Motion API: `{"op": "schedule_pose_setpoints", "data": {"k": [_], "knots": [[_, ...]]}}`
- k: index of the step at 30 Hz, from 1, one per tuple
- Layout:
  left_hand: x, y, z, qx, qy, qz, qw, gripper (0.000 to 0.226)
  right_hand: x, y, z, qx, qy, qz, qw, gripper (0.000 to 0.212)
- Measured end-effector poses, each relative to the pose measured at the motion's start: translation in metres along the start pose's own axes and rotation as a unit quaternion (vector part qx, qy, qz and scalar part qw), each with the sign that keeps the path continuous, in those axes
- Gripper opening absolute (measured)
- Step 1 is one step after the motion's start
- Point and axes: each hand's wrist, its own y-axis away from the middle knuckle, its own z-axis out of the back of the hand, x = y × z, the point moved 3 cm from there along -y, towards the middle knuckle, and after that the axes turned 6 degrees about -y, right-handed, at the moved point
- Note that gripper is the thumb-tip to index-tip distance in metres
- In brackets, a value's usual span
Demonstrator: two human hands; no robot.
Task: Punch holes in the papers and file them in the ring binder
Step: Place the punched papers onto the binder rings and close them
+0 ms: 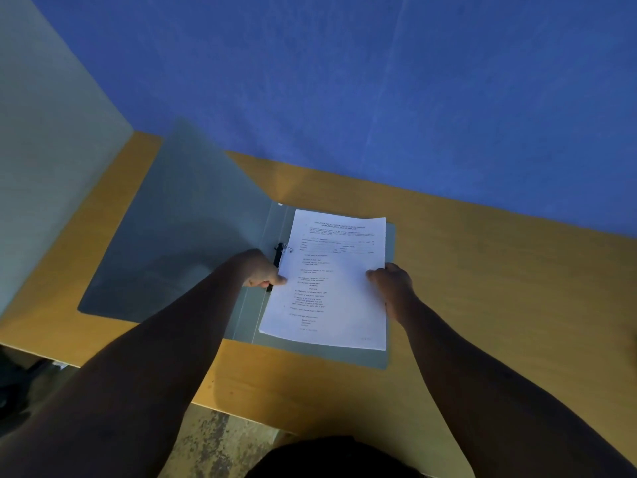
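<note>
While the grey ring binder [213,236] lies open near the desk's [482,270] far left corner, my left hand [260,270] pinches the printed papers' [331,281] spine edge by the ring clip [281,251]; my right hand [393,281] curls over their outer edge; thin, floppy sheets, best held at both edges.

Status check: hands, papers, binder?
Left hand pinches papers at the ring-side edge; right hand grips the opposite edge. Papers lie on the open binder, at its ring mechanism. No obstruction seen.
</note>
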Motion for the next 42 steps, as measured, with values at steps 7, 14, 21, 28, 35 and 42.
{"op": "schedule_pose_setpoints", "data": {"k": [7,14,21,28,35,42], "knots": [[-0.002,0.004,0.001,-0.026,-0.058,-0.012,0.998,0.040,-0.002,0.007,0.001,0.032,-0.021,0.004,0.999,0.021],[-0.004,0.007,0.000,-0.042,-0.103,-0.011,0.994,0.048,-0.001,0.012,0.001,0.032,-0.019,0.006,0.999,0.018],[-0.007,0.010,-0.001,-0.060,-0.141,-0.035,0.988,0.048,-0.001,0.015,0.002,0.033,-0.012,0.008,0.999,0.018],[-0.008,0.010,-0.003,-0.060,-0.154,-0.057,0.985,0.035,-0.001,0.018,0.003,0.031,-0.011,0.010,0.999,0.015],[-0.013,0.016,0.000,-0.049,-0.174,-0.067,0.981,0.040,0.001,0.019,0.003,0.036,0.004,0.019,0.999,0.016],[-0.015,0.011,0.001,-0.040,-0.181,-0.062,0.981,0.038,0.002,0.018,0.003,0.041,0.002,0.015,0.999,0.019]]}}
